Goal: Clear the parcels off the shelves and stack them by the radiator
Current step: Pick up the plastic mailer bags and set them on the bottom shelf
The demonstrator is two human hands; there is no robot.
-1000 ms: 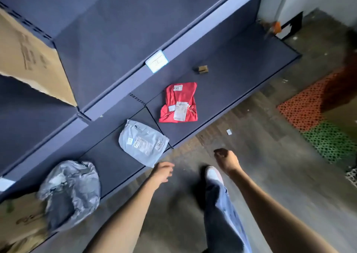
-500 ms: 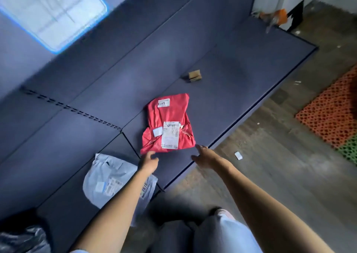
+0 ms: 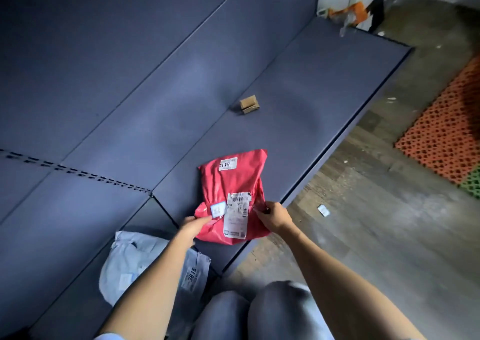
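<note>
low blue shelving [image 3: 298, 85] fills the scene, wood floor to the right. on its near edge lies the red parcel [image 3: 233, 181], a grey parcel [image 3: 130, 264] near left, a small cardboard box [image 3: 250, 104] farther back. the left hand [image 3: 193, 226] and right hand [image 3: 272, 216] pinch the red parcel's near corners, fingers closed on it. pickup step; next it likely needs lifting clear.

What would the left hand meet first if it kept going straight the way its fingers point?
The left hand is already at the near left corner of the red parcel; going straight on, its fingers would slide over the small blue-edged sticker, then likely the white shipping label.
</note>
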